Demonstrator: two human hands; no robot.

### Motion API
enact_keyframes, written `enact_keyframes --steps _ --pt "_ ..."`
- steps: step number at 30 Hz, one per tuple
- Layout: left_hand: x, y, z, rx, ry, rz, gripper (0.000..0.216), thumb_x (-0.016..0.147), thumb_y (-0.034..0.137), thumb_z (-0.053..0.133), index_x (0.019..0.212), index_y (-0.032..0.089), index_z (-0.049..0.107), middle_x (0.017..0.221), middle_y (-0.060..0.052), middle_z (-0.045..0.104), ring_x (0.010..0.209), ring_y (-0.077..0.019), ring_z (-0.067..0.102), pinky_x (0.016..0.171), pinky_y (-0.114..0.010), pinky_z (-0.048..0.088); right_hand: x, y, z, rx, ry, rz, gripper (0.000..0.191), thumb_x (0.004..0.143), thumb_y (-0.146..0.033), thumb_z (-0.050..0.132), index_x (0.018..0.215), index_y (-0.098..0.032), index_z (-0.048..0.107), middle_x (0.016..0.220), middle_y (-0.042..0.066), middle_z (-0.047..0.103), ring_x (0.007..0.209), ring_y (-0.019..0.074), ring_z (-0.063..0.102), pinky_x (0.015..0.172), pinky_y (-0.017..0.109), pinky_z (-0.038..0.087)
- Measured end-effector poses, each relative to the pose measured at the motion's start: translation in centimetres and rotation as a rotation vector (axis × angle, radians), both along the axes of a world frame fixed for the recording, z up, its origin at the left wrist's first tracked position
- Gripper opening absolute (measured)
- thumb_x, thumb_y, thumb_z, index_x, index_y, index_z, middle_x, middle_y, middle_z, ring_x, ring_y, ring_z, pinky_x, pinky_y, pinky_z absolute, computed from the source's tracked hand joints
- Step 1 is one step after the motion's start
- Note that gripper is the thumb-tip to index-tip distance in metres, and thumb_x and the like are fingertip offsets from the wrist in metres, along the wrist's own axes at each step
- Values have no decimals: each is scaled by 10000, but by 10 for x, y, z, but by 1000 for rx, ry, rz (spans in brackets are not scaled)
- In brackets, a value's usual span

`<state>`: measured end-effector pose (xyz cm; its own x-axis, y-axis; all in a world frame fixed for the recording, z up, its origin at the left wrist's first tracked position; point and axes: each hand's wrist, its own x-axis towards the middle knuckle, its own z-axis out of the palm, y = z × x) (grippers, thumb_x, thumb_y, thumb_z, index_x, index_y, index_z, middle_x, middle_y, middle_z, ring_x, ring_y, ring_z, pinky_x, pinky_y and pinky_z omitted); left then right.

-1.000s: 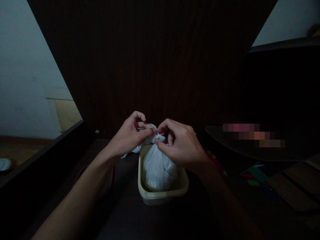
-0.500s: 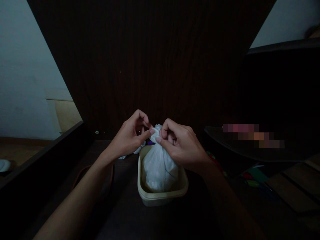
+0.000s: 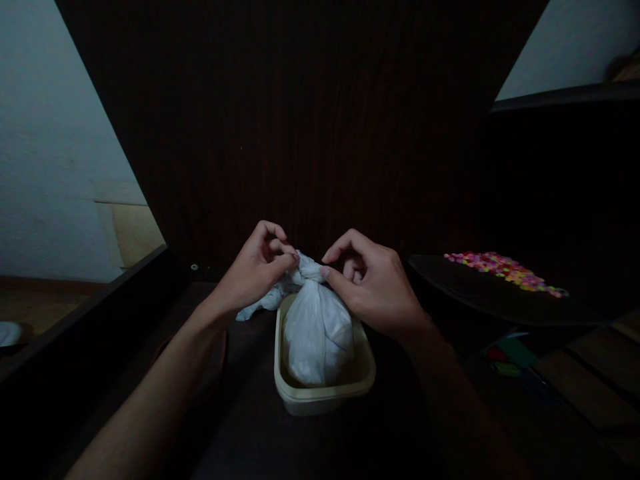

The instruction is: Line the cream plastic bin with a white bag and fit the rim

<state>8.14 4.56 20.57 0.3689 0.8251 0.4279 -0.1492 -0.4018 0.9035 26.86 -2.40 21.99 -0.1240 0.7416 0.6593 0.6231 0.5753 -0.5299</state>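
A white plastic bag [image 3: 317, 340], rounded and full, sits in a cream rectangular tub [image 3: 325, 395]. What the bag holds cannot be made out. Its neck is twisted into a knot above the tub. My left hand [image 3: 257, 263] is closed, pinching the loose plastic on the left of the knot between thumb and fingers. On the right side of the knot, my right hand [image 3: 373, 280] has its thumb and index fingertips close together at the plastic, its other fingers curled in.
A crumpled pale plastic piece [image 3: 260, 307] lies behind the tub on the left. Small colourful pieces [image 3: 503, 270] are spread on a dark shelf to the right. A dark wooden panel [image 3: 310, 120] rises behind, and a low dark edge [image 3: 85, 313] runs along the left.
Both hands have drawn slightly apart. The bag's top, bunched between them before, now shows a twisted knot leaning left. The right fingertips have loosened a little.
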Motion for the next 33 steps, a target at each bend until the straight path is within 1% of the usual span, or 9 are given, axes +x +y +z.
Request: enact_keyframes --steps 2,4,8,11,16,20,26,30,33 --pt "0 -5 3 -29 26 35 367 710 186 698 954 224 426 675 86 634 545 -79 554 500 -172 399 -4 -3 1 76 -65 -3 200 764 -32 611 898 -181 596 782 -39 548 540 72 450 545 243 345" --pt "1 -10 6 -33 58 62 385 696 183 705 963 222 429 646 92 630 523 -82 553 497 -178 408 -8 -6 2 93 -127 16 244 752 -32 609 943 -183 600 880 -17 569 580 81 465 570 251 351" --pt "3 -17 9 20 101 125 371 681 178 723 929 217 450 611 96 614 509 -84 551 499 -184 426 -18 -11 -1 25 -217 3 143 824 -174 668 927 -202 573 879 -13 583 615 112 462 581 268 339" --pt "4 -19 8 90 106 204 339 686 192 735 900 213 474 624 81 618 499 -81 542 485 -185 401 -19 -10 -4 16 -245 -6 165 828 -168 671 941 -210 558 891 -11 594 612 116 452 585 268 336" --pt "3 -17 7 126 96 119 323 726 201 752 922 208 495 665 59 630 536 -94 564 500 -194 407 -14 -7 -4 26 -232 -7 207 816 -99 653 967 -209 563 865 -19 614 587 107 436 585 256 327" --pt "-2 -14 5 208 175 74 277 819 255 745 988 196 533 742 35 627 583 -97 548 521 -201 413 -12 -7 -1 12 -237 -13 164 841 -85 625 934 -202 557 820 -26 603 580 103 423 590 252 320" --pt "-7 -11 5 403 364 137 146 906 240 670 1026 193 600 857 2 640 681 -123 579 602 -227 453 -6 -7 2 -17 -149 47 137 842 -86 636 896 -195 573 721 -54 538 546 87 380 558 239 304" --pt "-9 -2 2 429 420 145 125 915 255 629 1012 181 651 880 -32 693 754 -170 629 663 -265 478 1 -7 3 -127 6 181 91 862 -144 652 891 -198 585 639 -82 446 502 76 355 483 222 274" --pt "-9 5 -2 395 443 123 163 924 288 600 992 175 695 918 -52 721 770 -186 637 679 -282 485 7 -6 5 -156 52 211 80 865 -164 653 906 -196 592 670 -71 492 505 71 384 468 215 283"
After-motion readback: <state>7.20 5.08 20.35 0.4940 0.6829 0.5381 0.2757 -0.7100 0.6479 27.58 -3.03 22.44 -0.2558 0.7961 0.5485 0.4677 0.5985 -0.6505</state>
